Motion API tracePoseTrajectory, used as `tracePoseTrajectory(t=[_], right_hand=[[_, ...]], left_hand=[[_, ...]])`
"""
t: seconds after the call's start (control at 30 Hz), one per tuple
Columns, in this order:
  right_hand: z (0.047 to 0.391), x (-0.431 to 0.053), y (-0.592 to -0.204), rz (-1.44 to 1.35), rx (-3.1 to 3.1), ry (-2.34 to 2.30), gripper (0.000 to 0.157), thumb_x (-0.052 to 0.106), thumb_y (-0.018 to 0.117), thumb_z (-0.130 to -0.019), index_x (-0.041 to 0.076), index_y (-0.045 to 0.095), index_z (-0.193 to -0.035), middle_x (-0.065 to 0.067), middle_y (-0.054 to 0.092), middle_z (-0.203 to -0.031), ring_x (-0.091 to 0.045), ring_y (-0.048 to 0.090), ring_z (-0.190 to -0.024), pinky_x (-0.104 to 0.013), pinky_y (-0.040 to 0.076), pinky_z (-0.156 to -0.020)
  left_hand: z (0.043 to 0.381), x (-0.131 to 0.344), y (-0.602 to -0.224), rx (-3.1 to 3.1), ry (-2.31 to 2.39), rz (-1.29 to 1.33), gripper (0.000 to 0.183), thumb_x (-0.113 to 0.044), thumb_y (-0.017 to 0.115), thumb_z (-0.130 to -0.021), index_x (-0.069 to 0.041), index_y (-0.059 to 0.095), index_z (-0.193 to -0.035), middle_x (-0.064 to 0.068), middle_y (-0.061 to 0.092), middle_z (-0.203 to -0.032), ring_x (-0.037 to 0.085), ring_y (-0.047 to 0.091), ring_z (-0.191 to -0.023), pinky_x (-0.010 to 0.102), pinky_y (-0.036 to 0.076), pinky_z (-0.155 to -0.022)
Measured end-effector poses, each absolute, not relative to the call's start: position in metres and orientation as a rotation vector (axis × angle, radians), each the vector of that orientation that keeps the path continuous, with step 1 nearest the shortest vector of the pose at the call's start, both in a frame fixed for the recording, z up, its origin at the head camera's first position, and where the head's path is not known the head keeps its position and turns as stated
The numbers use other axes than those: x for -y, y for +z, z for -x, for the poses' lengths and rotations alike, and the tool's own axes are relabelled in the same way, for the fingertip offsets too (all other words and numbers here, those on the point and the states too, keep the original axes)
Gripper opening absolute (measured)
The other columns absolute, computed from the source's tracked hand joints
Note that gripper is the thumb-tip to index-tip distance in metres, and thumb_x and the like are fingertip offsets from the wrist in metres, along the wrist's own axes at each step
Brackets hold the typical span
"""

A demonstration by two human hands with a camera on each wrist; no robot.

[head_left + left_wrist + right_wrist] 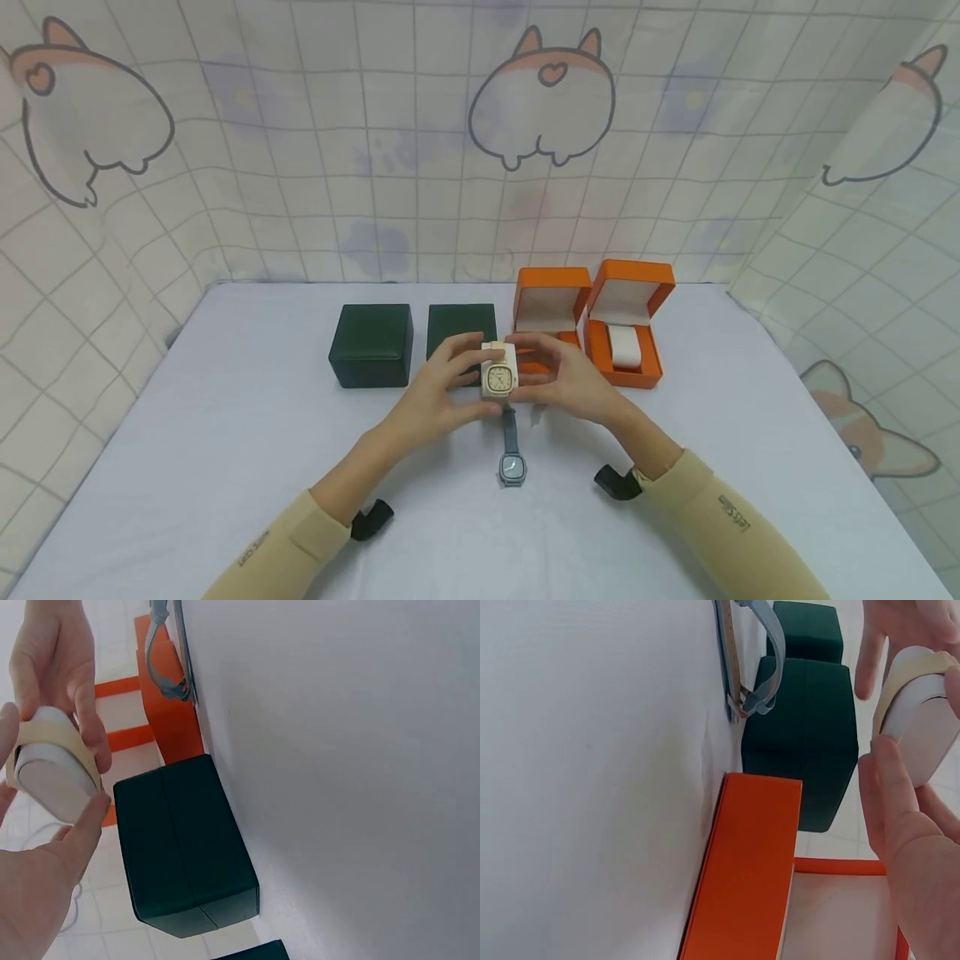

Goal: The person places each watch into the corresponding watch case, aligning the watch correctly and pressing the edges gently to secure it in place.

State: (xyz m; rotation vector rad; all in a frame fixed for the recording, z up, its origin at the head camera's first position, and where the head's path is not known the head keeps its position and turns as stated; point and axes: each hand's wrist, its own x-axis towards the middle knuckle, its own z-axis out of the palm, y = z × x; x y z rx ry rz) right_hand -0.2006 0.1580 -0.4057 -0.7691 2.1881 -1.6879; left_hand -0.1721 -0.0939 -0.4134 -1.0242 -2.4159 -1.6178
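A watch [499, 379] with a cream strap and a squarish gold-rimmed dial is wrapped around a white watch cushion [56, 776]. My left hand [438, 387] holds it from the left, thumb low and fingertips at its upper part. From the right, the fingers of my right hand [576, 385] grip the same cushion and watch. In the right wrist view, the cream strap [900, 686] circles the cushion between both hands. Below them on the table lies a blue-grey watch [512, 467], its strap stretching up toward the hands.
Two dark green boxes stand behind, one at left [371, 346] and one [461, 325] partly behind my left hand. To the right are two orange boxes with raised lids; the outer box [637, 379] contains a white cushion [624, 347], the inner box [553, 279] is partly covered by my right hand.
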Motion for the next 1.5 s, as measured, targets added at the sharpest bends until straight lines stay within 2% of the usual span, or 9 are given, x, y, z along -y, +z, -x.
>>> tracePoseTrajectory(t=[0.17,0.37,0.53,0.7,0.83,1.03,1.13,1.37,1.5], right_hand=[[0.202,-0.157,-0.408,0.781,-2.182,-1.689,0.07,0.008,0.083,-0.088,0.007,0.049,-0.149,-0.008,0.051,-0.147,-0.04,0.052,-0.13,-0.051,0.051,-0.099],[0.202,-0.156,-0.409,0.788,-2.162,-1.698,0.071,0.009,0.084,-0.087,0.005,0.049,-0.148,-0.009,0.05,-0.148,-0.04,0.052,-0.131,-0.053,0.05,-0.101],[0.2,-0.155,-0.407,0.795,-2.16,-1.695,0.068,0.009,0.084,-0.087,0.006,0.051,-0.146,-0.008,0.052,-0.145,-0.034,0.054,-0.129,-0.051,0.05,-0.101],[0.2,-0.152,-0.407,0.803,-2.202,-1.681,0.068,0.012,0.085,-0.087,0.009,0.051,-0.146,-0.007,0.055,-0.142,-0.028,0.055,-0.128,-0.043,0.052,-0.1],[0.198,-0.151,-0.406,0.791,-2.218,-1.68,0.07,0.011,0.085,-0.086,0.009,0.05,-0.147,-0.007,0.055,-0.141,-0.028,0.056,-0.127,-0.038,0.053,-0.099],[0.197,-0.149,-0.405,0.784,-2.217,-1.691,0.071,0.008,0.085,-0.086,0.009,0.049,-0.148,-0.008,0.053,-0.143,-0.028,0.056,-0.128,-0.047,0.05,-0.102],[0.196,-0.149,-0.404,0.776,-2.22,-1.689,0.072,0.006,0.085,-0.085,0.009,0.049,-0.148,-0.007,0.053,-0.143,-0.029,0.056,-0.128,-0.045,0.051,-0.101],[0.196,-0.147,-0.404,0.756,-2.203,-1.701,0.074,0.004,0.084,-0.085,0.01,0.048,-0.15,-0.009,0.053,-0.144,-0.038,0.055,-0.129,-0.047,0.052,-0.099],[0.196,-0.146,-0.406,0.757,-2.191,-1.708,0.074,0.002,0.083,-0.086,0.011,0.047,-0.15,-0.008,0.052,-0.146,-0.04,0.055,-0.129,-0.044,0.054,-0.096]], left_hand=[[0.171,0.092,-0.413,2.408,-1.481,1.028,0.056,-0.016,0.085,-0.087,-0.018,0.064,-0.139,0.008,0.041,-0.154,0.028,0.046,-0.138,0.039,0.047,-0.107],[0.172,0.092,-0.413,2.383,-1.582,1.013,0.055,-0.012,0.084,-0.087,-0.013,0.064,-0.138,0.01,0.045,-0.15,0.026,0.049,-0.136,0.036,0.047,-0.105],[0.174,0.092,-0.415,2.359,-1.644,0.989,0.051,-0.015,0.084,-0.087,-0.016,0.068,-0.136,0.01,0.046,-0.145,0.026,0.05,-0.132,0.038,0.049,-0.103],[0.174,0.093,-0.416,2.331,-1.711,0.951,0.047,-0.014,0.083,-0.089,-0.014,0.069,-0.134,0.01,0.046,-0.144,0.026,0.047,-0.132,0.042,0.052,-0.1],[0.174,0.092,-0.417,2.328,-1.742,0.924,0.047,-0.012,0.084,-0.087,-0.012,0.069,-0.132,0.009,0.046,-0.146,0.024,0.046,-0.133,0.04,0.053,-0.099],[0.174,0.092,-0.417,2.339,-1.771,0.877,0.047,-0.01,0.085,-0.087,-0.012,0.069,-0.131,0.012,0.047,-0.148,0.023,0.047,-0.134,0.039,0.053,-0.098],[0.174,0.091,-0.416,2.354,-1.789,0.84,0.048,-0.011,0.085,-0.087,-0.014,0.069,-0.132,0.015,0.046,-0.149,0.023,0.047,-0.135,0.038,0.053,-0.098],[0.175,0.091,-0.415,2.383,-1.807,0.781,0.049,-0.013,0.085,-0.086,-0.016,0.069,-0.133,0.008,0.049,-0.147,0.021,0.048,-0.132,0.035,0.055,-0.096],[0.176,0.091,-0.416,2.384,-1.824,0.769,0.05,-0.014,0.084,-0.087,-0.016,0.068,-0.134,0.007,0.05,-0.145,0.023,0.052,-0.128,0.034,0.055,-0.094]])
